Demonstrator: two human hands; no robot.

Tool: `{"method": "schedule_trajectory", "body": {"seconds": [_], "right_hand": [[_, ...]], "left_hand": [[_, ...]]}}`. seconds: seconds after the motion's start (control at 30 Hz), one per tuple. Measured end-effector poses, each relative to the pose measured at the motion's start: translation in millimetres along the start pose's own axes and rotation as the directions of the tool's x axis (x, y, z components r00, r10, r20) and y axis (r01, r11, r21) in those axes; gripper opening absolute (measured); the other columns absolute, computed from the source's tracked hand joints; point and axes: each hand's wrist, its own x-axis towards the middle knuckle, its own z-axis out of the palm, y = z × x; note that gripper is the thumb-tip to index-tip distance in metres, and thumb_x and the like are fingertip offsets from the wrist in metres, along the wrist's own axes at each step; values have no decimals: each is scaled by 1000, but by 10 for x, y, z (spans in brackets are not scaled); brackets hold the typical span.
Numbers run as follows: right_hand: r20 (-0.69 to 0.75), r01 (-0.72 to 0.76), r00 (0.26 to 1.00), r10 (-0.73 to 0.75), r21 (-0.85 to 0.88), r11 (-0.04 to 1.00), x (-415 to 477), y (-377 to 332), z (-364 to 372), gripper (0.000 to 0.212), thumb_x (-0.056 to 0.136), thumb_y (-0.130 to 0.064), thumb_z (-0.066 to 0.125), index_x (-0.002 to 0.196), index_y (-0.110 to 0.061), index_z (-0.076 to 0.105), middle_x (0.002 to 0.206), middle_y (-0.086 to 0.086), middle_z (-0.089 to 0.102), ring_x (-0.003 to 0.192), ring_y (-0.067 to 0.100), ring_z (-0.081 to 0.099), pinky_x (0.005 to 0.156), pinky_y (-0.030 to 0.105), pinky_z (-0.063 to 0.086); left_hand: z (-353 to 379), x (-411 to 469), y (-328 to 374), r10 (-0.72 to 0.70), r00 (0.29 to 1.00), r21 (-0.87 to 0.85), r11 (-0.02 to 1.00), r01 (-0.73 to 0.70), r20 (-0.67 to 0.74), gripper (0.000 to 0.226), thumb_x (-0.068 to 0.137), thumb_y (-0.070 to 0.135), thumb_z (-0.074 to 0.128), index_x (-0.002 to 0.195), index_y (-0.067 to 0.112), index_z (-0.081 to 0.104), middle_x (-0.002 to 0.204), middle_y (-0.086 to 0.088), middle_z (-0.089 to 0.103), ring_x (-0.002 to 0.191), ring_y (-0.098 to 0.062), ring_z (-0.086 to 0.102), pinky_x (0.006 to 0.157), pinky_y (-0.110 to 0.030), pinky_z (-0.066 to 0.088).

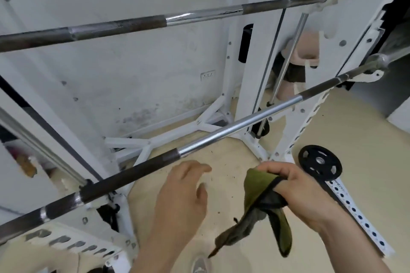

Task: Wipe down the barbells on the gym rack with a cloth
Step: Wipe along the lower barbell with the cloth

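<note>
Two barbells lie across a white gym rack [248, 86]. The upper barbell [155, 22] runs high across the view. The lower barbell [221, 132] slants from lower left to upper right, with dark knurled parts and a shiny middle. My right hand [297, 190] grips an olive-green cloth [257, 210] with a dark edge; the cloth hangs down below the hand, just under the lower barbell. My left hand [184, 193] hovers open beside it, fingers relaxed, holding nothing and close below the knurled part of the lower bar.
A black weight plate [319, 163] sits on a rack peg at the right. A white perforated rail [357, 213] runs along the floor at lower right. Rack uprights and base struts stand behind the bars. The floor is beige, with a shoe [200, 264] at the bottom.
</note>
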Motion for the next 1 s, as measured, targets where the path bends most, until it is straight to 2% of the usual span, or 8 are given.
{"method": "schedule_trajectory", "body": {"seconds": [0.07,0.2,0.33,0.47,0.63,0.73,0.9,1.0], "right_hand": [[16,21,1000,-22,55,998,113,-51,-31,6,87,-7,66,87,-5,72,94,27,67,85,43,66,84,48,54],[132,-24,991,9,117,993,312,-72,-103,13,94,-14,57,99,-8,68,105,20,68,98,40,64,90,49,54],[97,-125,989,109,180,976,505,-34,-129,32,99,-4,37,95,-14,67,94,23,68,92,37,67,81,51,57],[1,-297,948,319,368,881,658,67,-92,20,97,-12,47,98,-2,65,73,16,72,73,32,70,63,45,57],[203,-433,890,408,653,621,652,158,-30,29,96,-14,46,108,4,66,102,23,71,98,36,67,77,43,55],[308,-460,883,354,715,526,551,165,67,36,93,-11,42,115,10,62,115,29,64,106,39,62,88,46,54],[457,-511,859,230,767,387,378,127,263,46,76,-5,45,114,18,58,102,26,58,95,36,53,82,44,52],[496,-515,856,146,797,314,317,64,386,39,78,-2,41,108,15,61,96,24,59,88,35,56,82,42,50]], "left_hand": [[-119,158,-229,20,976,171,985,18,-217,48,69,3,74,112,22,63,114,3,60,107,-16,52,84,-29,47],[-191,348,-681,-175,982,542,820,183,-67,52,68,23,78,117,19,61,102,-1,65,92,-26,60,80,-38,48],[-87,435,-673,-310,950,716,654,246,-43,20,77,37,69,85,23,58,69,6,59,59,-20,55,55,-29,33],[-87,591,-628,-431,895,710,593,379,-118,13,81,36,55,77,25,58,62,7,55,54,-19,50,49,-25,32],[-200,712,-558,-549,836,691,611,386,19,11,72,33,57,74,23,62,64,5,58,60,-19,56,51,-24,36],[-282,806,-550,-656,737,649,634,421,162,14,64,31,62,74,20,62,67,5,62,62,-16,59,54,-23,39],[-421,1001,-608,-711,475,434,698,570,519,13,56,13,64,61,9,53,53,-5,50,45,-19,43,52,-25,36],[-458,998,-645,-679,442,342,702,625,585,12,62,9,66,61,7,54,52,-5,51,45,-18,44,52,-27,39]]}}
